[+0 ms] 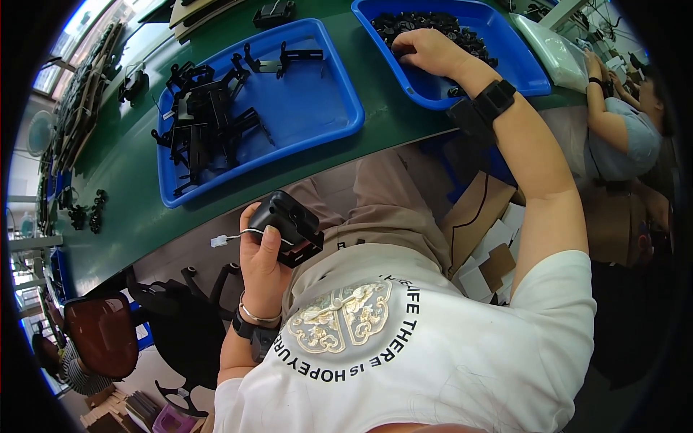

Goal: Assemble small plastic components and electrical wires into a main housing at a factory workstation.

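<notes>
My left hand [263, 252] is closed around a black plastic housing [283, 218], held over my lap just off the table's front edge. From the housing runs a thin pale cable that ends in a small white connector [219, 240]. At the upper right my right hand [426, 52] reaches into a blue tray [409, 85] of small black parts [462, 37]. Its fingers are bent down among the parts; whatever they grip, if anything, is hidden. Left of that, a larger blue tray [317, 133] holds several black brackets [206, 108], heaped toward its left side.
Both trays stand on a green table [137, 224]. Another black unit [274, 13] lies at its far edge, and small black parts [97, 211] lie at the left. A clear plastic bag [552, 54] sits at the right, near another person [624, 133]. Chairs and cardboard [480, 209] are below.
</notes>
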`<action>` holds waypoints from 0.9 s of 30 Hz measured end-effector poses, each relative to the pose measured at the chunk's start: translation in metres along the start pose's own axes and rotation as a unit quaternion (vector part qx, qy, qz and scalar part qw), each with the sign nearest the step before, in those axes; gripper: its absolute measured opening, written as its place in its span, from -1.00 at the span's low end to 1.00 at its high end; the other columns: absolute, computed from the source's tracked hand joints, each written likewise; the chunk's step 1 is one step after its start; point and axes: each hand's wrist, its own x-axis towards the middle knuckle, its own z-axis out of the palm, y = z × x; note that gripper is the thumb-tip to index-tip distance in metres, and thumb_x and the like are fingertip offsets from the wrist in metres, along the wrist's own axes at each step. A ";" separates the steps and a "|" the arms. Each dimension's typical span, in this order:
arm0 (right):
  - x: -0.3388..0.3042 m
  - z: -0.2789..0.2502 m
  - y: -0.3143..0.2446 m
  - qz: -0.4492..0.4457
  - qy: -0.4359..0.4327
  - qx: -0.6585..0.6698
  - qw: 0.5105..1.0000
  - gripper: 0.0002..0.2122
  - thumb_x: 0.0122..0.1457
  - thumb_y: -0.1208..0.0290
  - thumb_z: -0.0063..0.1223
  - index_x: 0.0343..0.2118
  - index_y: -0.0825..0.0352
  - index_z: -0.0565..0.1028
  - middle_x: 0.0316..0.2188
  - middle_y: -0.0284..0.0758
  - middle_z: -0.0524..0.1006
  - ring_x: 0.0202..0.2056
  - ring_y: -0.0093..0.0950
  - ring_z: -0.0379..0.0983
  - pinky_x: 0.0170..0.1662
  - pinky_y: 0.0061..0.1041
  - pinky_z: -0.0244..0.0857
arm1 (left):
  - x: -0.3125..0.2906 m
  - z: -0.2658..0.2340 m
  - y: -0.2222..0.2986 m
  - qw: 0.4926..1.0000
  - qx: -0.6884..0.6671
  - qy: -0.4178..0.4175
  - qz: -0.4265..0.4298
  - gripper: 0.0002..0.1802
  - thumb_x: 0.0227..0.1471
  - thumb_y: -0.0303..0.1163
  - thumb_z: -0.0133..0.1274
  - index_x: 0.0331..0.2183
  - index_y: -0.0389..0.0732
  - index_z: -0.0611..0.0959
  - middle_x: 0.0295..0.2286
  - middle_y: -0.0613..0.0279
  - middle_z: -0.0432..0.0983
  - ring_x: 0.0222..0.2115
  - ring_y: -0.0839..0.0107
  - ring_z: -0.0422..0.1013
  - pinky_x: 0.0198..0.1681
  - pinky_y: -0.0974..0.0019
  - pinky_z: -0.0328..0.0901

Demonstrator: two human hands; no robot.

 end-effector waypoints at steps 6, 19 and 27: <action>-0.009 0.000 -0.005 0.028 0.007 0.005 1.000 -0.78 -0.05 0.53 0.07 -0.27 0.38 0.46 -0.36 -0.17 0.52 -0.31 -0.28 0.46 -0.18 -0.42 0.33 | -0.001 0.001 0.001 1.000 0.004 -0.007 -0.004 -0.52 0.03 -0.33 0.04 -0.04 -0.12 0.25 -0.21 0.22 0.35 -0.20 0.39 0.38 -0.21 0.22 0.41; -0.098 -0.016 -0.131 -0.049 0.082 0.493 0.865 -0.80 0.01 0.60 0.09 -0.26 0.39 0.42 -0.35 -0.39 0.41 -0.39 -0.66 0.31 -0.32 -0.72 0.22 | 0.006 -0.001 -0.002 0.999 -0.020 -0.007 -0.032 -0.53 0.03 -0.36 0.04 -0.06 -0.16 0.22 -0.20 0.16 0.34 -0.21 0.31 0.41 -0.25 0.17 0.44; -0.106 0.041 -0.206 -0.048 0.008 0.494 0.868 -0.80 -0.04 0.61 0.15 -0.33 0.40 0.41 -0.40 -0.37 0.41 -0.42 -0.63 0.30 -0.38 -0.70 0.20 | 0.001 0.004 0.000 0.998 -0.024 -0.007 -0.062 -0.51 0.02 -0.33 0.05 -0.05 -0.14 0.22 -0.19 0.16 0.32 -0.22 0.32 0.41 -0.25 0.15 0.46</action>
